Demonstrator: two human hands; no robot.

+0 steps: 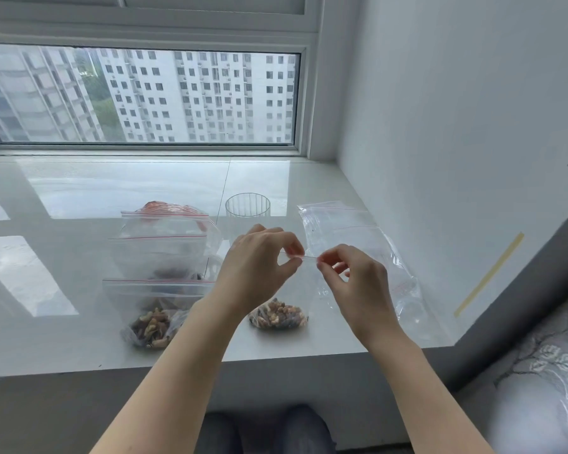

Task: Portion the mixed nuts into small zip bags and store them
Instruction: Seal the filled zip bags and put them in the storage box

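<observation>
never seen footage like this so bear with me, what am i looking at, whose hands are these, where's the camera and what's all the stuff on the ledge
There is no machine: a person works with bare hands, filmed by one camera on their head looking forward and down.

The left hand and right hand pinch the zip strip of a small bag that holds mixed nuts at its bottom, apparently pressing it shut.

On the white sill, under a window, to the left lie more zip bags, the nearest holding nuts. Behind the hands stands a clear cup. To the right lies a pack of empty bags.
</observation>
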